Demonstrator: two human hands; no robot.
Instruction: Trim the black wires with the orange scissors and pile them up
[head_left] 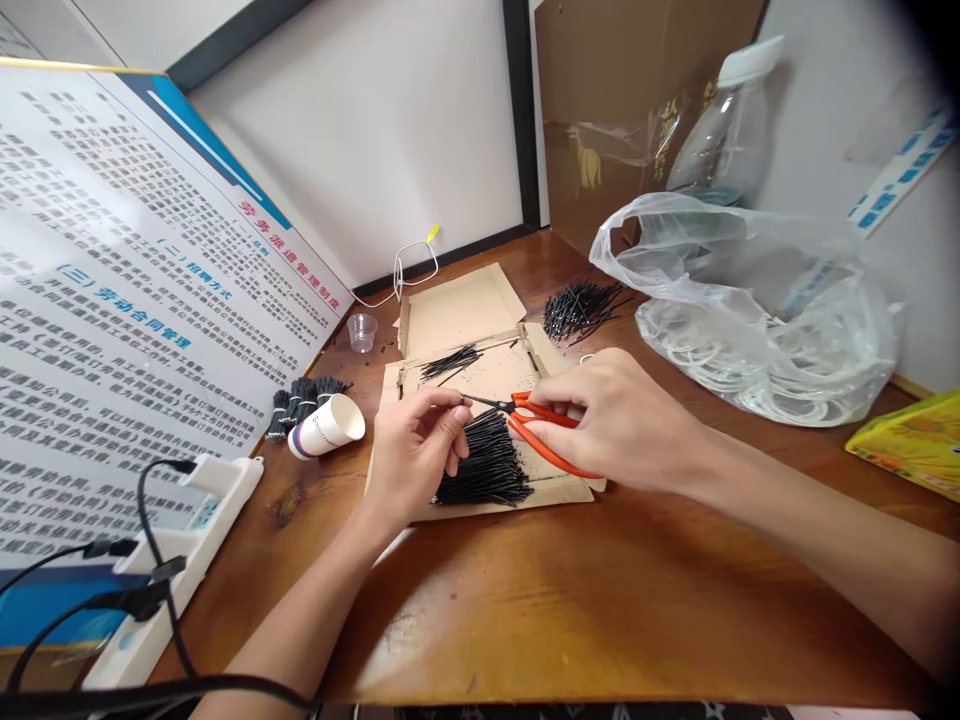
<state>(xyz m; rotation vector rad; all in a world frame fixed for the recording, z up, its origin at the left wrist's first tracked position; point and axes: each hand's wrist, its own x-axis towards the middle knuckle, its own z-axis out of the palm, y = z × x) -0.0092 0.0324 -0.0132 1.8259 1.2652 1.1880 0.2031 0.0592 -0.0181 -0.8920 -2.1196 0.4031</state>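
My right hand (607, 410) is wrapped around red-handled scissors (551, 450), whose tips point left. With its thumb and forefinger my left hand (424, 435) pinches one thin black wire (484, 401) that reaches toward the scissor jaws. Whether the blades touch the wire is too small to tell. Beneath both hands lies an opened cardboard box (566, 490). A thick layer of cut black wires (487, 465) covers its near part, partly hidden by my left hand. Farther back in the box rests a smaller group of black wires (451, 362).
Loose black wires (581, 308) are heaped behind the box. At left are a tipped paper cup (328, 427), tied black bundles (300, 400), a clear plastic cup (362, 332) and a power strip (202, 545). A plastic bag of white cords (757, 360) and a bottle (724, 130) stand right.
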